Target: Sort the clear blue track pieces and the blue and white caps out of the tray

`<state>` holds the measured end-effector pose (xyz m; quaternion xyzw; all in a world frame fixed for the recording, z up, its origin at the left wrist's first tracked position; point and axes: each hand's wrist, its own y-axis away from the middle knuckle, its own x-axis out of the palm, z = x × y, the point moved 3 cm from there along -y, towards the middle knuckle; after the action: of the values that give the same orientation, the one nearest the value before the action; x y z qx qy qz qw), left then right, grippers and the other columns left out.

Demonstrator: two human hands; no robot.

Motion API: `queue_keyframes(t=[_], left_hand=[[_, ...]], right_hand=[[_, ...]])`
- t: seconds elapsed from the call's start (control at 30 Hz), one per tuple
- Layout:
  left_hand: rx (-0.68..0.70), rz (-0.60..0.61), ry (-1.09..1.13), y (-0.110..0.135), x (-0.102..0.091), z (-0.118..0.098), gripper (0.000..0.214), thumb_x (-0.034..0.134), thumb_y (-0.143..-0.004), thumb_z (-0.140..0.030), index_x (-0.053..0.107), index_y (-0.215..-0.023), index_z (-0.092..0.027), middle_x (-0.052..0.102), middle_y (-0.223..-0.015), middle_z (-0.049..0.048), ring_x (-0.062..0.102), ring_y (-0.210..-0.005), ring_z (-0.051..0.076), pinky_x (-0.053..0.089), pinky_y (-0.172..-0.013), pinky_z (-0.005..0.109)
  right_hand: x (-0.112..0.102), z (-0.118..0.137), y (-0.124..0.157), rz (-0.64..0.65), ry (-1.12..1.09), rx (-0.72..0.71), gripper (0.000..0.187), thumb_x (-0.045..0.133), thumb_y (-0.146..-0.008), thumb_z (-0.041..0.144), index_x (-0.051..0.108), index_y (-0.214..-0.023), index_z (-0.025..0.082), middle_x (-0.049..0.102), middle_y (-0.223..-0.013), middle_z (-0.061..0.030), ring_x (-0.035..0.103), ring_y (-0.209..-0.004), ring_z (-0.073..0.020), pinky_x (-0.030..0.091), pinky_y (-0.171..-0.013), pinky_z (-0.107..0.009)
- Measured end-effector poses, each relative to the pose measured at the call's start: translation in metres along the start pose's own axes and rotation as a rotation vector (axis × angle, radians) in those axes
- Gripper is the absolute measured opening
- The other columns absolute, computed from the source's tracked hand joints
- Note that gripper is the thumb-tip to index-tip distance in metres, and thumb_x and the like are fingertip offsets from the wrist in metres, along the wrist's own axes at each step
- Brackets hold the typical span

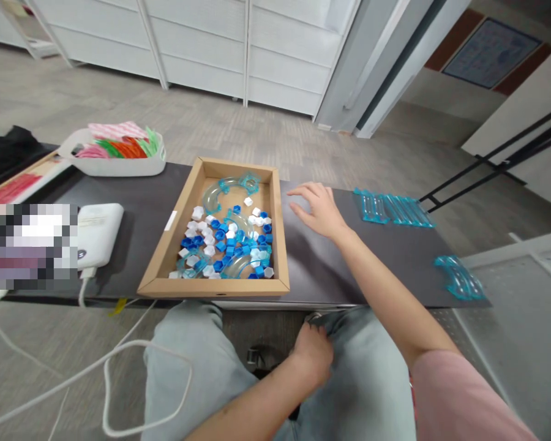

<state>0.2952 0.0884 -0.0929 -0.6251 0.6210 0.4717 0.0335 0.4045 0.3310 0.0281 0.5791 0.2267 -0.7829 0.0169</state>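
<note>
My right hand (319, 208) hovers over the dark table just right of a cardboard box (281, 245), fingers spread and holding nothing. Inside the box lie many small blue pieces (220, 234) and white pieces (210, 250), mixed with curved clear tubes (211, 199) that have teal ends. Down on my lap, my left hand (313, 352) rests against my right thigh with its fingers curled; nothing shows in it. Farther right on the table are straight clear tube pieces (408, 211) with teal ends, side by side. Curved clear pieces (461, 278) lie near the table's right end.
A white basket (133, 166) of colourful strips stands at the back left. A white power bank (98, 236) with a cable (142, 344) lies left of the box, beside a blurred-out device (27, 245). White cabinets (197, 43) stand beyond the table.
</note>
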Motion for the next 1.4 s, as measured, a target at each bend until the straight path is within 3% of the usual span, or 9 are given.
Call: queue_keyframes(t=[0.1,0.27,0.53,0.77,0.93,1.03,1.2,1.3,1.4], left_hand=[[0.001,-0.003,-0.006,0.0,0.0,-0.002,0.067,0.079,-0.109,-0.046,0.077,-0.164,-0.008,0.074,-0.162,0.0334,0.069,-0.156,0.039,0.052,-0.126,0.05],[-0.011,-0.04,0.007,0.003,-0.002,-0.002,0.071,0.079,-0.11,-0.045,0.072,-0.168,-0.004,0.072,-0.165,0.0326,0.068,-0.157,0.039,0.05,-0.13,0.048],[0.004,-0.1,0.04,0.002,0.0,-0.003,0.069,0.083,-0.108,-0.045,0.076,-0.165,-0.005,0.076,-0.16,0.0321,0.071,-0.153,0.039,0.052,-0.126,0.05],[-0.008,-0.087,0.049,0.0,0.002,-0.007,0.064,0.082,-0.109,-0.041,0.077,-0.162,-0.005,0.076,-0.16,0.0325,0.072,-0.153,0.039,0.052,-0.126,0.05],[-0.016,-0.075,0.045,-0.003,0.003,-0.007,0.06,0.08,-0.11,-0.04,0.079,-0.161,-0.007,0.077,-0.16,0.0323,0.074,-0.151,0.04,0.053,-0.126,0.051],[-0.01,-0.047,0.03,-0.003,0.004,-0.006,0.06,0.077,-0.112,-0.039,0.079,-0.16,-0.004,0.077,-0.16,0.033,0.073,-0.153,0.038,0.053,-0.127,0.048],[-0.036,0.015,0.005,-0.005,0.006,-0.006,0.06,0.075,-0.112,-0.038,0.077,-0.162,-0.005,0.077,-0.159,0.0319,0.073,-0.154,0.038,0.055,-0.127,0.049],[-0.055,0.055,-0.001,-0.008,0.009,-0.007,0.063,0.077,-0.112,-0.042,0.077,-0.161,-0.004,0.077,-0.159,0.0317,0.074,-0.153,0.039,0.057,-0.127,0.05],[-0.07,0.085,-0.006,-0.014,0.013,-0.008,0.061,0.078,-0.111,-0.041,0.078,-0.161,-0.006,0.078,-0.159,0.0303,0.073,-0.154,0.04,0.056,-0.13,0.052]], right_hand=[[0.023,0.045,-0.062,0.129,0.026,-0.053,0.046,0.065,-0.117,0.038,0.078,-0.16,0.029,0.078,-0.161,-0.0152,0.072,-0.146,-0.0409,0.049,-0.124,-0.056],[0.063,0.061,-0.133,0.293,0.266,0.05,0.062,0.07,-0.108,0.024,0.07,-0.17,0.02,0.073,-0.17,-0.0216,0.072,-0.151,-0.0436,0.046,-0.127,-0.059],[0.074,0.059,-0.131,0.342,0.221,-0.022,0.029,0.071,-0.116,0.04,0.082,-0.135,0.021,0.088,-0.135,-0.0171,0.078,-0.133,-0.0393,0.046,-0.12,-0.052],[0.074,0.039,-0.136,0.122,-0.278,-0.081,0.023,0.078,-0.113,0.044,0.075,-0.101,0.025,0.081,-0.119,-0.0092,0.073,-0.119,-0.0292,0.055,-0.113,-0.044],[0.061,-0.006,-0.117,-0.053,-0.778,-0.037,0.061,0.085,-0.1,0.086,0.062,-0.094,0.029,0.074,-0.107,-0.0041,0.07,-0.108,-0.0261,0.06,-0.105,-0.043],[0.048,-0.055,-0.084,-0.141,-0.851,0.099,0.075,0.09,-0.087,0.098,0.056,-0.09,0.031,0.07,-0.096,-0.0018,0.068,-0.1,-0.0253,0.062,-0.101,-0.045],[0.03,-0.137,-0.019,-0.327,-0.777,0.386,0.073,0.107,-0.07,0.077,0.062,-0.108,0.034,0.07,-0.105,-0.0006,0.073,-0.101,-0.0255,0.068,-0.103,-0.048],[0.025,-0.165,0.006,-0.435,-0.649,0.496,0.078,0.103,-0.076,0.057,0.067,-0.142,0.036,0.073,-0.128,-0.0061,0.077,-0.11,-0.0271,0.069,-0.11,-0.052],[0.026,-0.173,0.016,-0.342,-0.417,0.507,0.06,0.093,-0.085,0.042,0.075,-0.141,0.03,0.072,-0.142,-0.0137,0.076,-0.127,-0.0329,0.067,-0.117,-0.055]])
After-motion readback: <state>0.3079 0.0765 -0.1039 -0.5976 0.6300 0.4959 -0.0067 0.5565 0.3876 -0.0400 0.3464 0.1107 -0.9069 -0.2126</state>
